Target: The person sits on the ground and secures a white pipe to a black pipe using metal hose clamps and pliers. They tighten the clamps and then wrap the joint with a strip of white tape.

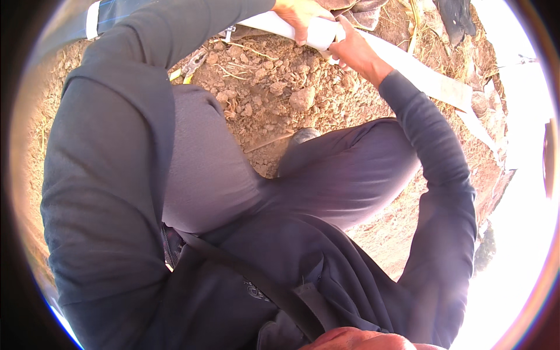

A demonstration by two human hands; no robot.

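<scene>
A white pipe (322,33) runs across the top of the view, just above the soil. My left hand (300,17) is closed over it from the far side, with its thumb reaching down the near face. Close to its right, my right hand (356,49) wraps round the same pipe where a wide white sleeve (426,76), flat-looking toward its far end, leads off to the right. Part of the fingers on both hands is hidden behind the pipe. Whether the pipe and the sleeve are joined under my right hand cannot be made out.
A pair of pliers (195,62) with yellow handles lies on the cloddy soil (262,87) near my left knee. Dark blue tubing with a white band (92,20) crosses the upper left. Black sheeting (455,20) and dry stalks lie at the upper right.
</scene>
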